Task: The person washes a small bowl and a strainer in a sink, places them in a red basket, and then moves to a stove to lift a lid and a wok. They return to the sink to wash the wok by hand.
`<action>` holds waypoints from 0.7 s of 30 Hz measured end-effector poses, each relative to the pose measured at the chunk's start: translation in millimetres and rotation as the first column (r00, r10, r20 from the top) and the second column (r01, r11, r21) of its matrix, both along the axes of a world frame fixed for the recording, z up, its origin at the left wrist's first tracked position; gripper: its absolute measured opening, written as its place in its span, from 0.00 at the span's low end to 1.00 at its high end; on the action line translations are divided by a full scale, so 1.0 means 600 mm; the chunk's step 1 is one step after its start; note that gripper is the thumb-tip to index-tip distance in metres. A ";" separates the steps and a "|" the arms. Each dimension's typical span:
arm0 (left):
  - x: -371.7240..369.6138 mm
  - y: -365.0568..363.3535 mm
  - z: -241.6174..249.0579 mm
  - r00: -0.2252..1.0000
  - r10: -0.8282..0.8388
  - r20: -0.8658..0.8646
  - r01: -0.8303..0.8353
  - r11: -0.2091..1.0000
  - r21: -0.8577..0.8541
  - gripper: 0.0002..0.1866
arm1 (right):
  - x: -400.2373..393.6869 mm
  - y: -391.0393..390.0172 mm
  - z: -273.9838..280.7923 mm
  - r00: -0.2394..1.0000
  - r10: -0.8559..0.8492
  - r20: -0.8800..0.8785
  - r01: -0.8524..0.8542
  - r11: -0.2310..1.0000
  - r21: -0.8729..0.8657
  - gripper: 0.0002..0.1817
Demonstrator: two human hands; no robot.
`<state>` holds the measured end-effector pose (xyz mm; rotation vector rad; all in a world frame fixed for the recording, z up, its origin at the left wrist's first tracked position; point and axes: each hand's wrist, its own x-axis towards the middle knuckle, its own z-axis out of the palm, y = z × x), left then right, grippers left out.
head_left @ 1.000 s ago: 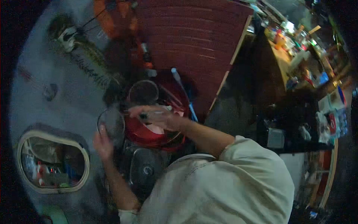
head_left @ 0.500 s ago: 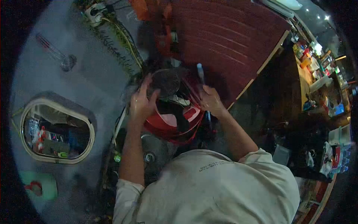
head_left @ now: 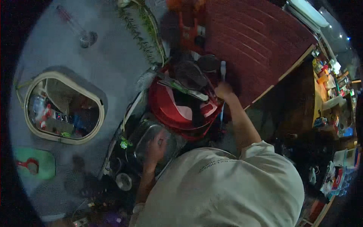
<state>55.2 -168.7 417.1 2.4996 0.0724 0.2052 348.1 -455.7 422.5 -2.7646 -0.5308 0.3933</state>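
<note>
My left hand [head_left: 155, 152] is blurred by motion, low over a shiny grey, round-cornered dish [head_left: 140, 137] in front of me. A red tub [head_left: 166, 109] with pale patches stands just beyond it. Dark pans lie on and behind the tub; the nearer pan [head_left: 191, 75] has a handle running toward my right hand [head_left: 224, 91]. That hand is closed at the tub's right edge, and I cannot tell what its fingers hold. A pale blue-and-white stick [head_left: 223, 71] stands upright beside it, overlapped by the hand in this view.
A cream-framed mirror [head_left: 99, 113] hangs on the grey wall at left. Below it is a green board [head_left: 43, 162] with a red-handled utensil. A dark red ribbed panel [head_left: 257, 41] fills the upper right. A cluttered counter [head_left: 318, 102] runs along the right side.
My left hand has left the pan and moved down toward me, over the grey dish. My right hand stays near the tub's right edge. The view has shifted.
</note>
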 end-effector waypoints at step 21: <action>-0.045 0.018 -0.042 0.986 0.084 -0.141 -0.078 0.996 0.042 0.14 | 0.041 -0.004 -0.070 0.990 -0.135 -0.051 0.135 0.991 0.000 0.19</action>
